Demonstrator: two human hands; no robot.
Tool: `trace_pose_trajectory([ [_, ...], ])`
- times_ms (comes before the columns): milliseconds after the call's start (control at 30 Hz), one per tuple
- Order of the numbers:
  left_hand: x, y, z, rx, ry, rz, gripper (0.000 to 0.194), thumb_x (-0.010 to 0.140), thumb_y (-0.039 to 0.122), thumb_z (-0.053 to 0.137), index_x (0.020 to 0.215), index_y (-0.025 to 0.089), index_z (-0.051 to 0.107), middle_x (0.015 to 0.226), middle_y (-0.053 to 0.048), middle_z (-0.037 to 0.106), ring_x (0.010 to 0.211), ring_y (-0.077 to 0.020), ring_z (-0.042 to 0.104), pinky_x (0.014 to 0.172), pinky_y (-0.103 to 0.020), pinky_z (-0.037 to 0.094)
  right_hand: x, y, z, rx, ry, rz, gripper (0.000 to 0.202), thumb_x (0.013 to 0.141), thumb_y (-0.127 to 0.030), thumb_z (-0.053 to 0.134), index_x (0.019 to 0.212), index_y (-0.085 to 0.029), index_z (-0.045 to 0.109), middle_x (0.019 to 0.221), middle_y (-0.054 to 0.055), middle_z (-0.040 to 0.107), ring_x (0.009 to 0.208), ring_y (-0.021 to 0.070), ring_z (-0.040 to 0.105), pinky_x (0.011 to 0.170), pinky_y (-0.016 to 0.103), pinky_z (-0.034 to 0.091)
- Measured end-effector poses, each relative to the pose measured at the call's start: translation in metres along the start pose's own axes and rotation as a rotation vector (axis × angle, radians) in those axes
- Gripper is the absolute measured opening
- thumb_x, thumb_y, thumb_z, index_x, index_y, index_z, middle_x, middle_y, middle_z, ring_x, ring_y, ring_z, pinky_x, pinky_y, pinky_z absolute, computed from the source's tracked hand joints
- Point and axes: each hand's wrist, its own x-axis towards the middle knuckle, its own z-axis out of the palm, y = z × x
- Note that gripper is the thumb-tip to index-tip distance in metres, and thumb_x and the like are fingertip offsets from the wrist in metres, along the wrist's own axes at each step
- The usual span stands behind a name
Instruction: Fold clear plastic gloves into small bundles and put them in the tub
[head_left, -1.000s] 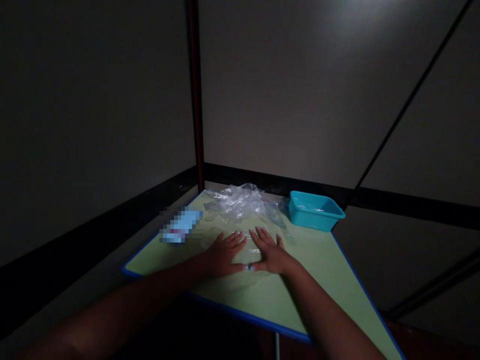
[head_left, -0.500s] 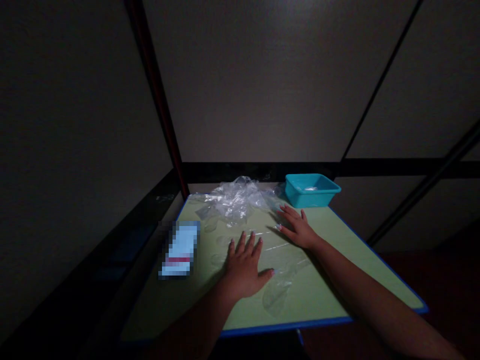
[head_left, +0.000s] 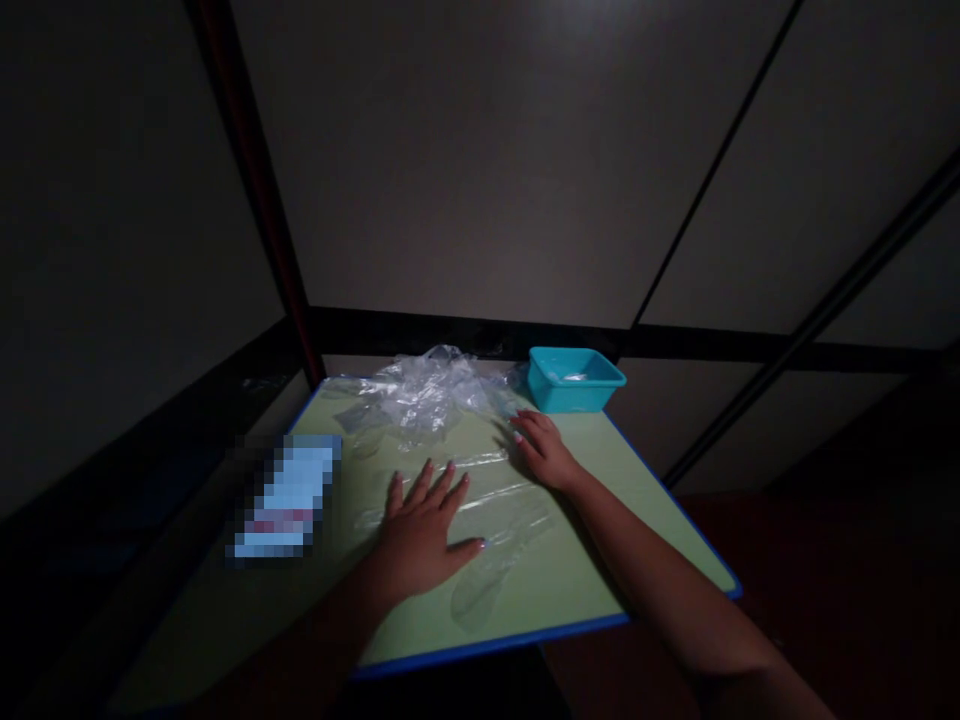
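A thin clear plastic sheet, shaped like a disposable glove (head_left: 491,575), lies flat on the light green table (head_left: 592,590). My left hand (head_left: 424,535) rests palm down on it with the fingers spread. Beyond its upper right part is my right hand (head_left: 544,450), fingers loosely bent and the thumb apart, with nothing visible in it. That hand is close to the edge of a crumpled heap of clear plastic (head_left: 431,390) at the far side of the table. Whether its fingertips touch the heap I cannot tell.
A turquoise basket (head_left: 574,397) with some clear plastic inside stands at the far right corner. On the left lies a blurred, bright phone-like object (head_left: 292,495). The table has a blue edge (head_left: 495,648), and panelled walls rise behind it and to the left.
The view has turned, so everything sits further left. My right hand has drawn its fingers closer together and more bent. My left hand stays spread on the plastic.
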Motion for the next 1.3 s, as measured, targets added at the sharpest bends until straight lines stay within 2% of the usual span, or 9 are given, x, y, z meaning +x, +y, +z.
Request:
trace_pose_trajectory([
  [133, 0.002, -0.004, -0.006, 0.048, 0.04, -0.045, 0.073, 0.082, 0.067, 0.039, 0.144, 0.029, 0.032, 0.153, -0.011, 0.021, 0.141, -0.0362, 0.011, 0.105, -0.067, 0.002, 0.004, 0.006, -0.002, 0.038, 0.057, -0.034, 0.043, 0.091, -0.037, 0.037, 0.126, -0.017, 0.053, 0.127, 0.012, 0.052, 0.122, 0.0229, 0.042, 0.105, 0.039, 0.03],
  [300, 0.019, -0.001, -0.012, 0.055, 0.014, -0.023, 0.069, 0.086, 0.063, 0.034, 0.14, 0.021, 0.04, 0.146, -0.017, 0.035, 0.137, -0.0314, 0.03, 0.105, -0.052, 0.027, 0.005, 0.007, -0.003, 0.064, 0.1, -0.049, 0.04, 0.09, -0.034, 0.041, 0.122, -0.015, 0.055, 0.123, 0.012, 0.052, 0.118, 0.0221, 0.044, 0.101, 0.036, 0.034],
  [500, 0.032, -0.002, -0.003, 0.07, -0.083, 0.06, 0.092, 0.073, 0.077, 0.041, 0.147, 0.029, 0.017, 0.152, -0.02, 0.01, 0.141, -0.0345, 0.008, 0.103, -0.068, 0.006, 0.005, 0.002, -0.004, 0.059, 0.07, -0.042, 0.041, 0.088, -0.035, 0.046, 0.123, -0.015, 0.054, 0.122, 0.012, 0.053, 0.116, 0.0223, 0.045, 0.101, 0.035, 0.034],
  [633, 0.036, -0.014, -0.001, 0.092, -0.064, 0.104, 0.094, 0.07, 0.074, 0.05, 0.147, 0.03, 0.018, 0.153, -0.019, 0.01, 0.141, -0.0354, 0.009, 0.103, -0.069, 0.003, 0.005, -0.003, -0.007, 0.061, 0.051, -0.048, 0.041, 0.086, -0.032, 0.048, 0.123, -0.016, 0.054, 0.124, 0.012, 0.052, 0.118, 0.0232, 0.044, 0.102, 0.038, 0.033],
  [800, 0.042, -0.028, -0.012, -0.005, 0.258, 0.149, 0.063, 0.083, 0.049, 0.05, 0.139, 0.022, 0.038, 0.146, -0.014, 0.036, 0.135, -0.0308, 0.03, 0.108, -0.054, 0.022, 0.002, -0.011, -0.013, 0.193, -0.064, -0.13, 0.027, 0.087, -0.029, 0.048, 0.105, -0.017, 0.064, 0.105, 0.009, 0.063, 0.102, 0.0204, 0.055, 0.093, 0.034, 0.04],
  [900, 0.042, -0.032, -0.019, -0.087, 0.489, 0.168, 0.043, 0.086, 0.037, 0.048, 0.124, 0.018, 0.05, 0.122, -0.012, 0.055, 0.116, -0.0275, 0.047, 0.101, -0.043, 0.037, 0.001, -0.014, -0.014, 0.244, -0.015, -0.072, 0.025, 0.088, -0.032, 0.047, 0.091, -0.016, 0.066, 0.093, 0.008, 0.066, 0.09, 0.0198, 0.059, 0.084, 0.032, 0.044],
  [967, 0.041, -0.033, -0.022, -0.124, 0.539, 0.15, 0.033, 0.086, 0.034, 0.048, 0.114, 0.018, 0.053, 0.108, -0.011, 0.058, 0.104, -0.0261, 0.052, 0.093, -0.04, 0.042, 0.0, -0.014, -0.013, 0.272, 0.037, -0.028, 0.026, 0.088, -0.034, 0.046, 0.086, -0.016, 0.065, 0.087, 0.008, 0.066, 0.084, 0.0198, 0.06, 0.08, 0.032, 0.045],
  [1133, 0.035, -0.031, -0.02, -0.203, 0.378, 0.129, 0.017, 0.087, 0.036, 0.046, 0.095, 0.022, 0.049, 0.085, -0.003, 0.058, 0.078, -0.0195, 0.056, 0.069, -0.031, 0.044, -0.001, -0.016, -0.011, 0.459, 0.016, 0.061, 0.032, 0.087, -0.045, 0.047, 0.084, -0.017, 0.061, 0.075, 0.003, 0.063, 0.069, 0.0158, 0.058, 0.062, 0.026, 0.044],
  [1300, 0.038, -0.033, -0.014, -0.168, 0.178, 0.273, 0.018, 0.084, 0.038, 0.051, 0.081, 0.02, 0.048, 0.082, -0.003, 0.056, 0.079, -0.0196, 0.053, 0.068, -0.029, 0.039, -0.006, -0.026, -0.017, 0.732, -0.16, 0.133, 0.043, 0.079, -0.06, 0.053, 0.073, -0.017, 0.054, 0.061, -0.001, 0.056, 0.05, 0.0106, 0.05, 0.048, 0.023, 0.04],
])
